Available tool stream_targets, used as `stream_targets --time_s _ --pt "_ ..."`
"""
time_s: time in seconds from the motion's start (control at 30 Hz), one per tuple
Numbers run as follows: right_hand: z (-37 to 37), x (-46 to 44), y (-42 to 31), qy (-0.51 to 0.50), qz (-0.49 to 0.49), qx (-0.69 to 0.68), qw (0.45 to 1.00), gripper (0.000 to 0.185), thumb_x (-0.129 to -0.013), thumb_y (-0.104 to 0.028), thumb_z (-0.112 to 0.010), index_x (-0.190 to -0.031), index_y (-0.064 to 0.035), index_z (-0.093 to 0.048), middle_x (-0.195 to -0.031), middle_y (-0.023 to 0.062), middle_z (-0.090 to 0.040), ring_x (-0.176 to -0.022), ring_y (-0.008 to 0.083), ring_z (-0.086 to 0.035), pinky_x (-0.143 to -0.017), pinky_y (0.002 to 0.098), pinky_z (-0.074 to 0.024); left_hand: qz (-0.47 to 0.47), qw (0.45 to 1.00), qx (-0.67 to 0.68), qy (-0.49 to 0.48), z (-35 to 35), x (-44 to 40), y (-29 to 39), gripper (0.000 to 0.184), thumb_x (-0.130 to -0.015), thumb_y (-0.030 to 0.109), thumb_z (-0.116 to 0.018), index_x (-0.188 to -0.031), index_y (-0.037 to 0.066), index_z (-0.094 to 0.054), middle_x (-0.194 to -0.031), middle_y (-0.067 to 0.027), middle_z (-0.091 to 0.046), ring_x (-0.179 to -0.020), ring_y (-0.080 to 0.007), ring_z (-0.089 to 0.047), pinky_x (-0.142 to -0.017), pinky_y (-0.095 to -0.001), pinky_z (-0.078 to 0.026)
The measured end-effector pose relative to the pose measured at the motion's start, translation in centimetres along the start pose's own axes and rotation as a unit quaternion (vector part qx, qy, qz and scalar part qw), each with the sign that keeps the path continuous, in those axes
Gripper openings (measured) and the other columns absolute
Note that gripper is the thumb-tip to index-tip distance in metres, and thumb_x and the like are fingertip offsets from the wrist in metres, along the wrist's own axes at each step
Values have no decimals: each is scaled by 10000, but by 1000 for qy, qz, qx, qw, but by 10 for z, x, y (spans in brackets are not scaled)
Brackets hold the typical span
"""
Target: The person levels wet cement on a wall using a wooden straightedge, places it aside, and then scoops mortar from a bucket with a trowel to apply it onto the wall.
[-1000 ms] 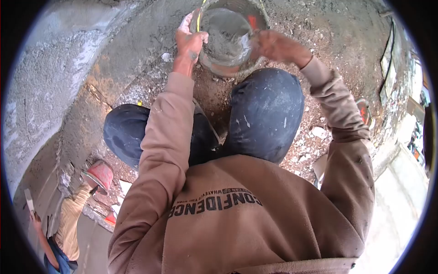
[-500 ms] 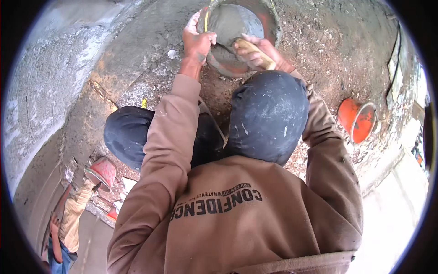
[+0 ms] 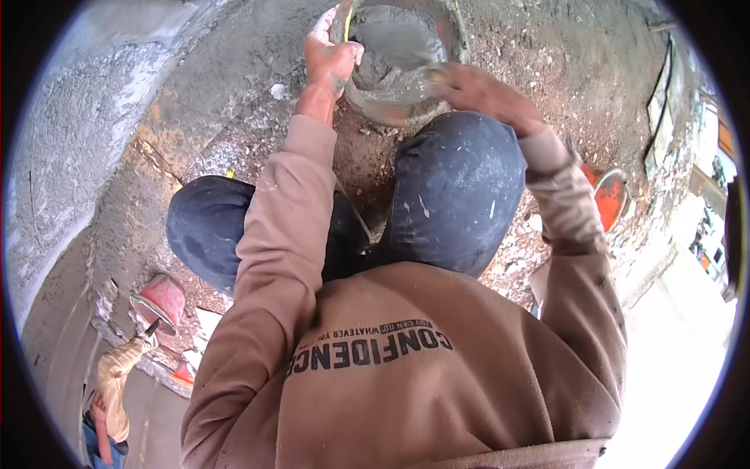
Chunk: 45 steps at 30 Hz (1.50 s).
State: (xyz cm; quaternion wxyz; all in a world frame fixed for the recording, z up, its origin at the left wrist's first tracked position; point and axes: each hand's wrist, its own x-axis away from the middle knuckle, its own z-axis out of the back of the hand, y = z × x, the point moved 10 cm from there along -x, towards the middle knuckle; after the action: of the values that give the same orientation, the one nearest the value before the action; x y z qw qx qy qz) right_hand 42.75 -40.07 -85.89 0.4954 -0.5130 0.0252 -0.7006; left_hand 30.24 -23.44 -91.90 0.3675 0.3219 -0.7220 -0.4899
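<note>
At the top centre, a round bucket [image 3: 406, 113] holds wet grey mortar [image 3: 391, 43]. My left hand [image 3: 330, 62] is closed on the bucket's left rim, with pale mortar on the fingers. My right hand [image 3: 476, 90] is over the bucket's right side, its fingers wrapped round a tool handle [image 3: 439, 76]. The tool's far end is blurred against the mortar and I cannot make out its shape.
A red bucket [image 3: 606, 197] lies beyond my right forearm. Another red bucket [image 3: 160, 301] is at the lower left, near a co-worker [image 3: 113, 383]. Rubble [image 3: 539, 70] covers the ground; a rough plastered surface [image 3: 70, 156] runs along the left.
My right hand has turned from palm-up near my knee to knuckles-up at the bucket's right side, still with the handle. My left hand stays on the rim. The co-worker has shifted.
</note>
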Motion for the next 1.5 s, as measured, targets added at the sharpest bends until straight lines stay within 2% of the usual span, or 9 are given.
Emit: stream_targets --time_s 0.2,0.33,0.43,0.63,0.77,1.0,1.17,1.37,1.5 --pt "-13 -68 33 77 111 267 954 465 -1031 -328 -349 -1095 54 -606 -1092 242 -606 -963 349 -610 -932 433 -510 15 1000 7 6 -6 5 0 692 -681 -201 -511 -1347 -14 -503 -1187 -97 -633 -605 -122 -572 -461 -262 -434" --pt "-23 -46 2 91 135 191 968 460 -1033 -279 -367 -850 23 -662 -915 159 -627 -693 258 -587 -740 412 -563 32 998 -33 41 3 6 -6 681 -673 -210 -506 -1324 -14 -529 -1185 -90 -631 -614 -123 -572 -455 -261 -429" --pt "-25 -6 22 38 88 253 963 313 -961 -233 -564 -1158 10 -570 -1164 168 -563 -1023 272 -580 -910 376 -509 14 1000 3 23 -5 8 3 686 -668 -227 -492 -1316 -8 -541 -1180 -87 -631 -616 -117 -570 -452 -258 -424" --pt "-81 -57 80 149 156 -136 967 320 -994 -377 -517 -1022 -97 -670 -958 84 -675 -897 166 -651 -831 250 -530 -7 1000 -17 19 -33 21 3 692 -670 -227 -510 -1317 17 -546 -1130 -71 -632 -604 -89 -554 -456 -240 -419" --pt "-131 -38 63 -117 -49 -617 777 317 -960 -353 -586 -1108 -74 -607 -975 38 -641 -905 142 -621 -896 291 -486 -10 999 -27 20 -37 28 9 714 -647 -211 -525 -1329 1 -525 -1105 -77 -628 -583 -99 -556 -456 -245 -427" --pt "-89 -14 75 47 45 -618 783 219 -1004 -243 -503 -1013 -40 -585 -867 26 -618 -702 109 -584 -694 249 -513 17 999 -16 37 -5 10 5 764 -595 -205 -513 -1335 -15 -505 -1133 -90 -614 -604 -106 -556 -424 -245 -413" --pt "-74 5 69 39 92 -711 696 205 -955 -281 -576 -900 -84 -567 -706 -6 -536 -598 107 -528 -537 221 -420 12 999 -32 30 -4 12 1 768 -620 -198 -489 -1357 19 -505 -1148 -61 -618 -589 -104 -549 -466 -231 -421" --pt "-7 42 36 -24 241 -815 526 264 -821 -184 -485 -1029 -21 -472 -702 72 -453 -447 140 -431 -378 278 -396 19 999 -37 32 -2 13 8 801 -611 -211 -476 -1378 17 -471 -1186 -55 -614 -730 -117 -598 -462 -233 -447" --pt "88 101 11 180 400 -758 484 285 -807 -115 -523 -1072 -69 -429 -802 72 -463 -555 150 -492 -453 294 -457 18 999 -31 29 -1 11 2 781 -611 -190 -495 -1363 22 -474 -1121 -57 -629 -676 -113 -585 -456 -241 -461"
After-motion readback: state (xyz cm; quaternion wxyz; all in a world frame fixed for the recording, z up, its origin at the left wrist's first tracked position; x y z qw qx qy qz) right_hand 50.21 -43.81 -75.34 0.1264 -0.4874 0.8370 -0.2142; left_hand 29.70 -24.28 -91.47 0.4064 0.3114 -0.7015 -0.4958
